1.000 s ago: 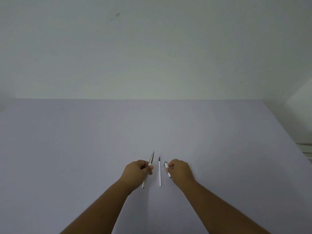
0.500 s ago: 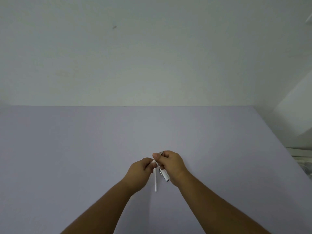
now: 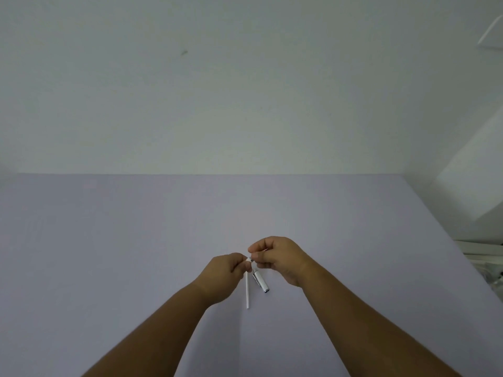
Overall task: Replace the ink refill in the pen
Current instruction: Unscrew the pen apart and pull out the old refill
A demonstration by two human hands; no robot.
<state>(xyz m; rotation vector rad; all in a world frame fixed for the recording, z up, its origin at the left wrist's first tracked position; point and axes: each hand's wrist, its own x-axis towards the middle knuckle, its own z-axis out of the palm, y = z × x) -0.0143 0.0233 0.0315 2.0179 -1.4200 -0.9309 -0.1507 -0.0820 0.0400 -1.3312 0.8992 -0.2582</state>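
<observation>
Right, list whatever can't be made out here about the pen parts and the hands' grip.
Head view only:
- Left hand: what it grips is hidden behind its curled fingers.
- White refill: its top end is hidden by the left hand.
- Pen barrel: its upper end vanishes into the right hand.
- Where the parts meet: too small to tell whether joined.

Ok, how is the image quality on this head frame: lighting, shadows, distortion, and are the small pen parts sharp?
Head view: dim, even light, no glare; only faint shadows on the lavender table. Wide-angle bending shows at the right edge. The left hand and right hand are fairly sharp, but the thin white refill tube and silver pen section are too small for detail.
</observation>
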